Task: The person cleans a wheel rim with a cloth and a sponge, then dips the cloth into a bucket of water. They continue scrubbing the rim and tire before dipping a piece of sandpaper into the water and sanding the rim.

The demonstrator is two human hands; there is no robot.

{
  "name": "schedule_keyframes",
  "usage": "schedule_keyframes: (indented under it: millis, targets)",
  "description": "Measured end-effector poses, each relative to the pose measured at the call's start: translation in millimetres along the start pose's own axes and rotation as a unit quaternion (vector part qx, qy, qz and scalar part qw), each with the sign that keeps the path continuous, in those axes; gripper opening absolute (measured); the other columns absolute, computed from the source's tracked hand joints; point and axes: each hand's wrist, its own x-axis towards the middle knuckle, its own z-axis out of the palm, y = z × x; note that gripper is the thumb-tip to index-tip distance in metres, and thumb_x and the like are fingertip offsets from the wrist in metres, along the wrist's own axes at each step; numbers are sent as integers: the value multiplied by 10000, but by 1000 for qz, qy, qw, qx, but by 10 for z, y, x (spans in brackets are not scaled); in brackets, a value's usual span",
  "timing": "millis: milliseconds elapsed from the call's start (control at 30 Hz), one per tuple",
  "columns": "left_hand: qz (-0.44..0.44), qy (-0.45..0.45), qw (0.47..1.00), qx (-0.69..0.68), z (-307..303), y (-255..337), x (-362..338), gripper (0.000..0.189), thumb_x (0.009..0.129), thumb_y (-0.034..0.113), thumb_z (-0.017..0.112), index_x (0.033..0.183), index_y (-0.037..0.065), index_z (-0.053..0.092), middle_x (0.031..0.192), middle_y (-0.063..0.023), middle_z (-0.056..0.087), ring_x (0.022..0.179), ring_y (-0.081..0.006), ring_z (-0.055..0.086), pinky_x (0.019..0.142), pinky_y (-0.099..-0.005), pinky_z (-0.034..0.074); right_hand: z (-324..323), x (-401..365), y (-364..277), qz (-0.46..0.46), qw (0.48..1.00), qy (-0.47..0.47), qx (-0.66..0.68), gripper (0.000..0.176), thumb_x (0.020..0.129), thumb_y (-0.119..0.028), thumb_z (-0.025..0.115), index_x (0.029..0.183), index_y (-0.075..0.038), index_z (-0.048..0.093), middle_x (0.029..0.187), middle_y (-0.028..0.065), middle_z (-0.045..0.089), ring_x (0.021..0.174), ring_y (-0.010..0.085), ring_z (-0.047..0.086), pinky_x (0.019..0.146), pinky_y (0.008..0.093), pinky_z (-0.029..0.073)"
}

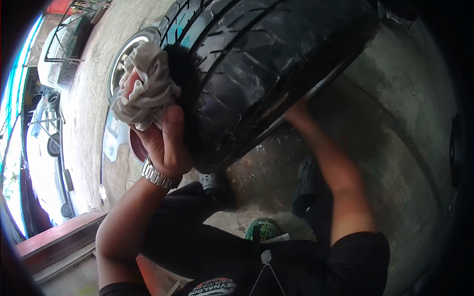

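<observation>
A large black car tire (237, 84) with wet, shiny tread fills the upper middle of the head view, tilted. At its left side my left hand (170, 140), with a metal watch on the wrist, is closed round a crumpled whitish rag (150, 89). A dark, fuzzy-looking patch (183, 69) lies between the rag and the tread; I cannot make out what it is. My right hand (296, 112) is at the lower right edge of the tire, by the wheel rim. Its fingers are hidden behind the tire and the hand is blurred.
Another wheel (123, 61) lies on the concrete floor behind the rag. My shoes (306, 182) stand below the tire, and a green object (264, 228) is between my legs. A covered vehicle (61, 54) and a red ledge (59, 234) are at left.
</observation>
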Motion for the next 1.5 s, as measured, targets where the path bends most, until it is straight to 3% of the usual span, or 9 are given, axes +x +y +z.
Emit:
schedule_keyframes:
  millis: [100,267,400,567,700,833,967,1200,1500]
  targets:
    - [30,10,999,13,30,-51,75,736,1006,261,563,1570,-64,218,1589,-224,303,1490,-329,280,1221,-467,170,172,-80,-183,-130,988,65,-51,325,860,-81,542,1134,-136,707,1113,122,718,1161,321,652,1144,552,364]
    - [50,13,999,14,34,-17,39,728,1003,253,563,1566,-59,224,1581,-220,317,1478,-326,297,1219,-463,181,-223,45,-220,68,994,-80,13,373,883,-100,512,1205,-119,699,1267,127,693,1331,311,573,1213,555,274]
    - [57,-10,998,-21,47,33,86,716,991,214,577,1562,-48,232,1568,-215,332,1466,-319,315,1211,-458,212,-6,-144,-514,36,999,30,23,366,900,-101,505,1208,-80,700,1272,108,706,1287,288,606,1188,575,297]
    - [39,-14,997,-59,108,104,76,725,982,167,594,1565,-38,214,1555,-213,343,1458,-310,323,1209,-455,217,110,-131,-792,75,994,27,-72,329,876,-75,517,1140,-86,713,1157,150,729,1232,310,626,1160,553,344]
    - [93,-33,995,-29,90,111,116,727,986,150,596,1569,-29,202,1557,-204,339,1459,-297,326,1213,-444,208,-283,7,-204,93,992,-64,58,230,875,-125,541,1020,-74,713,1083,201,731,1192,341,644,1140,540,377]
    - [82,-29,995,-42,130,154,108,727,983,148,597,1569,-27,203,1547,-201,349,1447,-290,336,1212,-444,202,-70,-123,-695,23,997,60,-34,209,877,-107,538,987,-77,713,1033,207,731,1091,355,681,1079,540,420]
    - [106,-29,993,-40,88,91,140,716,983,146,596,1564,-25,216,1529,-194,369,1422,-279,361,1204,-447,211,50,-5,-70,45,989,-98,103,229,884,-110,539,1027,-61,711,1117,247,711,1146,385,663,1125,561,369]
    - [114,-20,993,-28,69,37,147,710,988,138,589,1567,-22,209,1541,-192,359,1440,-282,342,1205,-448,207,96,-144,-494,-3,999,19,50,234,873,-86,536,1035,-119,701,1063,172,711,1173,378,634,1146,601,332]
    - [67,-4,998,-6,-43,-91,19,709,1000,195,573,1563,-40,213,1569,-206,326,1456,-299,331,1208,-443,204,142,-158,-341,-2,999,-44,-14,425,885,-81,511,1272,-155,671,1143,125,716,1181,361,627,1186,619,281]
